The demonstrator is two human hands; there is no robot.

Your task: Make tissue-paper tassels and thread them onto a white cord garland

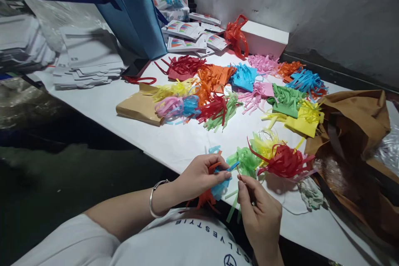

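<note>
My left hand [205,176], with a silver bangle at its wrist, pinches a blue paper strip [233,166]. Blue fringe [220,189] and orange fringe [206,200] hang below its fingers, over the table's near edge. Just to the right, my right hand [260,212] has thumb and forefinger pinched on a thin reddish strand [239,171] close to the blue strip's tip. Beyond the hands lie a light green tassel [245,161], a yellow tassel [266,145] and a red tassel [285,161], partly overlapping. A white string runs on the table beside my right hand.
Bundles of coloured fringe, such as an orange one [216,78], spread across the white table [124,133]. A brown envelope [140,108], a blue bag [127,20], stacked white packets [89,58] and a white box [264,38] stand farther back. A brown bag [355,120] lies right.
</note>
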